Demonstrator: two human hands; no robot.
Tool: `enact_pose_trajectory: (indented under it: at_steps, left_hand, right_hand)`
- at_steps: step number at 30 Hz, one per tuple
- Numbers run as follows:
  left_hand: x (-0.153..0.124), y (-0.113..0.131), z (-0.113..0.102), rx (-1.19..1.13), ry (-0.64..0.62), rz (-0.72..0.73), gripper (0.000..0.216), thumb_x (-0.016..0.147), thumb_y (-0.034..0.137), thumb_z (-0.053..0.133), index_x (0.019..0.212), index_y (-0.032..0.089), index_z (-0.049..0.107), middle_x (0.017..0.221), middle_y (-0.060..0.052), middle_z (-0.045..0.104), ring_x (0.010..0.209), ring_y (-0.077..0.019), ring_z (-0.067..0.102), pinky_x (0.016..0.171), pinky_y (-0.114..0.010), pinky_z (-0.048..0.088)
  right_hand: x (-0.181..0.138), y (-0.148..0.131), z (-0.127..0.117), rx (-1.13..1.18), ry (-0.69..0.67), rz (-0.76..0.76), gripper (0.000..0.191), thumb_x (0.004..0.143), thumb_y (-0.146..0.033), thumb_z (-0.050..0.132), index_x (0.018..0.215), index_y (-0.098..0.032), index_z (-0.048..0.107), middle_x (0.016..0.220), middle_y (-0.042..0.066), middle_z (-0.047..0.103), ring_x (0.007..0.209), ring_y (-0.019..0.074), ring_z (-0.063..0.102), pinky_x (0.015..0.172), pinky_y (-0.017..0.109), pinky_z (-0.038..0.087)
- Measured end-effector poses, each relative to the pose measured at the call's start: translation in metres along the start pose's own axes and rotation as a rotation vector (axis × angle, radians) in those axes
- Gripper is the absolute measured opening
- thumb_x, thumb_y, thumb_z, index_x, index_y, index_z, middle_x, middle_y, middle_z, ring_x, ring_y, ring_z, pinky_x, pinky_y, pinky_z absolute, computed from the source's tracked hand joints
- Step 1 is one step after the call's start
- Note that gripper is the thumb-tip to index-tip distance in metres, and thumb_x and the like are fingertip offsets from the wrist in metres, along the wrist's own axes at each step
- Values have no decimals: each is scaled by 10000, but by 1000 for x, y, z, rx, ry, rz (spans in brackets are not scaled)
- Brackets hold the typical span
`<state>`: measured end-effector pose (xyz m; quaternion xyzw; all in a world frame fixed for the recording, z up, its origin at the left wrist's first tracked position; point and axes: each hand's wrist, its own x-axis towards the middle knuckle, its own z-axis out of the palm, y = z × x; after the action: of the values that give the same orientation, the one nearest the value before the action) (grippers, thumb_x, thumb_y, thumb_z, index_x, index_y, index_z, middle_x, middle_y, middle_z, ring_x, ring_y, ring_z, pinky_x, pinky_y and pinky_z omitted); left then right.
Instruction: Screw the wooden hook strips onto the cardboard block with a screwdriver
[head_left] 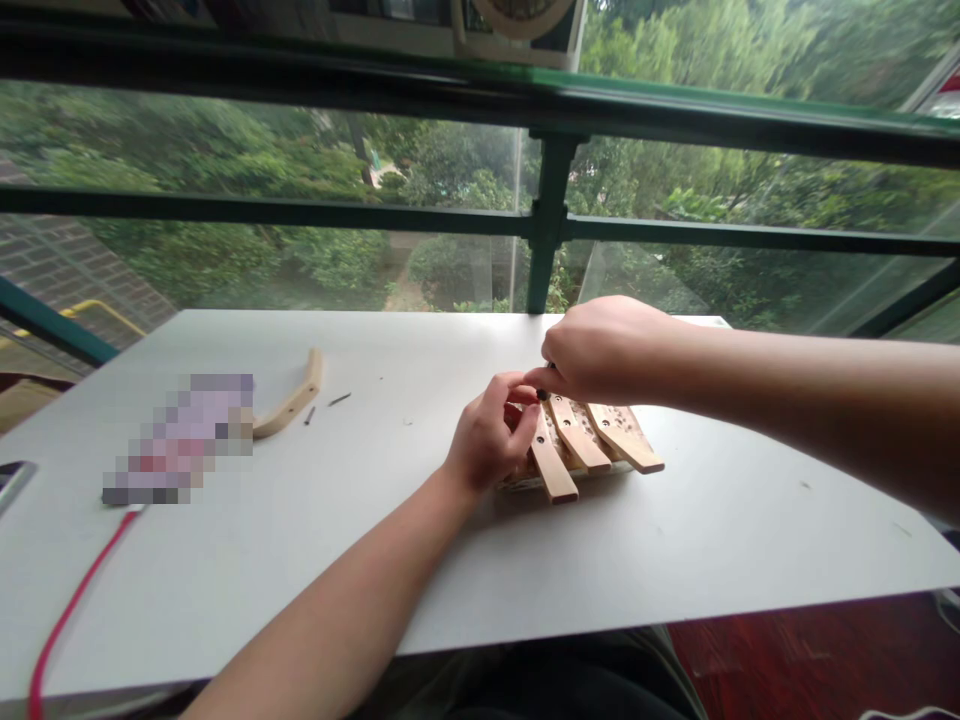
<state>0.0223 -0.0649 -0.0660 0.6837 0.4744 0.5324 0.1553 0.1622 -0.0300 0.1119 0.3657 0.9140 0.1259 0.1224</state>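
A small wooden assembly [577,445] of flat slats lies on the white table [375,560], right of centre. My left hand [491,440] rests on its left end, fingers curled and pinched on the nearest slat. My right hand [600,350] hovers over the assembly's far end, fingers pressed together on a small dark item I cannot make out. The two hands touch at the fingertips.
A curved wooden piece [292,400] lies at the left middle, with two small screws [322,407] beside it. A blurred flat object [184,435] and a red cable [71,610] sit further left. Behind the table stands a green railing [547,220] with glass.
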Motion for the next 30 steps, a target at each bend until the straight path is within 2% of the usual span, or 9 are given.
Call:
enact_pose_trajectory:
  at_steps: [3,5,7,10,12,15,24,27,30]
  left_hand:
    - [2,1,0,-29,0,-35,361,840,261,711,1157,220,543,895,-13,749,755,-153,732,704,-260,598]
    - [4,2,-1,-41,-18,-43,342,847,252,707,1149,226,547,888,-13,759,785,-162,739,731,-276,603]
    - [4,3,-2,-61,-43,-47,333,859,246,697,1152,227,539,894,-20,766,795,-167,742,745,-287,605]
    - [3,3,-2,-92,-48,-57,322,871,250,686,1149,227,525,891,-22,765,793,-167,742,740,-287,600]
    - [2,2,-1,-108,-48,-59,320,882,254,674,1160,231,517,904,-25,766,808,-170,743,738,-286,597]
    - [0,2,-1,-107,-55,-59,304,901,257,648,1174,233,517,937,-31,771,837,-175,748,738,-284,593]
    - [0,0,-1,-34,-60,-32,264,923,252,611,1167,229,514,981,-36,779,886,-187,755,748,-283,588]
    - [1,0,-1,-52,-89,-29,248,933,250,598,1165,231,510,990,-38,781,930,-195,757,763,-290,591]
    - [2,1,-2,-71,-102,-30,255,934,244,600,1174,237,512,992,-35,781,958,-199,757,784,-293,592]
  right_hand:
    - [-3,0,0,16,18,43,516,958,-529,428,892,-134,753,687,117,685,635,186,602,568,288,332]
    - [-6,4,-2,48,23,-65,412,927,-488,518,1056,-155,724,786,102,711,670,186,601,565,282,322]
    - [-8,9,-5,46,0,-212,303,894,-328,599,1157,-198,677,886,80,718,713,179,598,574,273,318]
    - [-8,13,-9,-53,-44,-290,196,889,-167,568,1033,-199,697,850,64,698,688,164,570,571,277,307]
    - [-6,13,-11,-120,-39,-256,176,920,-221,543,955,-176,710,779,72,678,635,165,550,551,290,293]
    - [-4,11,-9,-151,-25,-197,281,947,-341,519,938,-155,731,721,91,671,592,176,549,544,307,291]
    - [-4,4,6,-47,77,-6,550,975,-509,370,822,-144,751,679,129,680,617,200,608,542,295,300]
    - [-8,9,6,25,96,-28,456,938,-514,470,926,-153,748,721,111,692,637,201,606,549,287,310]
    - [-12,17,5,130,84,-227,247,892,-300,590,1090,-212,709,874,69,717,716,171,607,600,269,342]
